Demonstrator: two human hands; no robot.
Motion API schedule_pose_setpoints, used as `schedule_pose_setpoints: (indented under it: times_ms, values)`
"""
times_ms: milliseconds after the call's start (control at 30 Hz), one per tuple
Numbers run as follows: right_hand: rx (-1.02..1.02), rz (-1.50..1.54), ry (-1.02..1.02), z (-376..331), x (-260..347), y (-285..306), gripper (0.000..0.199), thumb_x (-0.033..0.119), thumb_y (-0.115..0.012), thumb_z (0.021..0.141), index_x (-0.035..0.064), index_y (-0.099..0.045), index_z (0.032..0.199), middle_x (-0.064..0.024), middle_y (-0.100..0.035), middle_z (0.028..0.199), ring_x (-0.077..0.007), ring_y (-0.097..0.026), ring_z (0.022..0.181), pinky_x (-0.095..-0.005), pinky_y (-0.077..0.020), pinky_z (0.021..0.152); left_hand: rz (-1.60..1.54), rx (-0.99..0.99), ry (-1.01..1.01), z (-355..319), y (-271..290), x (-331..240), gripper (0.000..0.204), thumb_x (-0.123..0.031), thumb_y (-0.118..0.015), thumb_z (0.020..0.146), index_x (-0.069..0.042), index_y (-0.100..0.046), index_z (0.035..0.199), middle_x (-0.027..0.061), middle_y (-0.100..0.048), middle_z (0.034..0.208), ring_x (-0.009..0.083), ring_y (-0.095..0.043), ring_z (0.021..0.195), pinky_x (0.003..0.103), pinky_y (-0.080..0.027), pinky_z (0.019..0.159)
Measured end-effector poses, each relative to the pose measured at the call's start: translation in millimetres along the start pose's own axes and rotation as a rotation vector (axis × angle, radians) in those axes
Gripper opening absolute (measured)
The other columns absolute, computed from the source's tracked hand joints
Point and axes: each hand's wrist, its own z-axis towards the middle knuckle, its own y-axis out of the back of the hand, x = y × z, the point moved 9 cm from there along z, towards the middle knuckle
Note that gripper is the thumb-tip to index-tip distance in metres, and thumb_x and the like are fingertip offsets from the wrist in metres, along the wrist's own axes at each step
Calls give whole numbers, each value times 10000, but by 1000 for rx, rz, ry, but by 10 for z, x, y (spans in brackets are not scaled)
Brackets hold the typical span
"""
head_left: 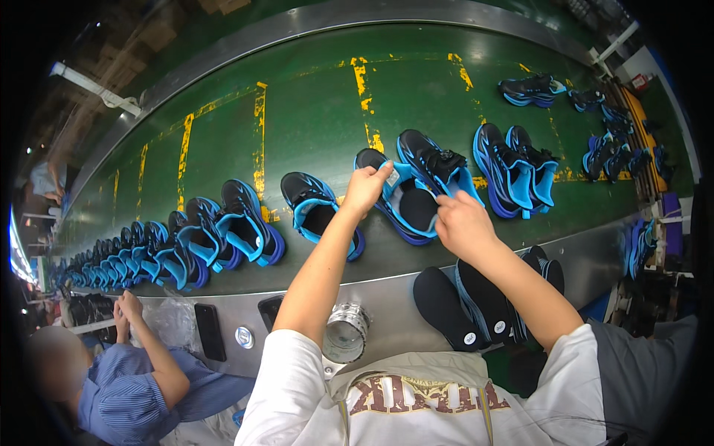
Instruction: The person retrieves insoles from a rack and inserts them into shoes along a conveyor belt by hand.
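A black sneaker with a bright blue lining [410, 231] sits on the green conveyor belt in front of me, its opening toward me. My left hand [367, 187] pinches the raised tongue at the left of that opening. My right hand [464, 223] is closed, with its fingertips at the right edge of the collar; part of its grip is hidden. Inside the shoe a dark rounded pad [418, 207] shows. Another matching sneaker [431, 160] stands right behind my hands, and a single one [316, 208] is to the left.
A long row of sneakers [178, 256] runs left along the belt [312, 111]; a pair [513, 167] stands right. Black insoles [444, 305] lie on the metal ledge [387, 290], near a clear jar [346, 333] and a dark phone [210, 331]. A co-worker [141, 386] sits at left.
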Motion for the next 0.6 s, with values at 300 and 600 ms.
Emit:
schedule_pose_setpoints:
  times_ms: [300, 600]
  values:
    - [-48, 104, -113, 282, 4, -749, 198, 208, -527, 793, 26, -583, 849, -218, -503, 1099, -329, -542, 906, -378, -464, 778, -32, -69, -192, -66, -10, -90, 463, -422, -591, 792, 22, -534, 672, 16, -468, 539, 85, -407, 509, 272, -340, 446]
    - [497, -65, -62, 358, 24, -732, 258, 223, -610, 676, 22, -632, 837, -188, -592, 870, -328, -557, 873, -383, -470, 758, 94, -209, -308, -131, 158, -186, 476, -429, -613, 757, 37, -544, 681, 42, -484, 540, 113, -453, 509, 284, -360, 455]
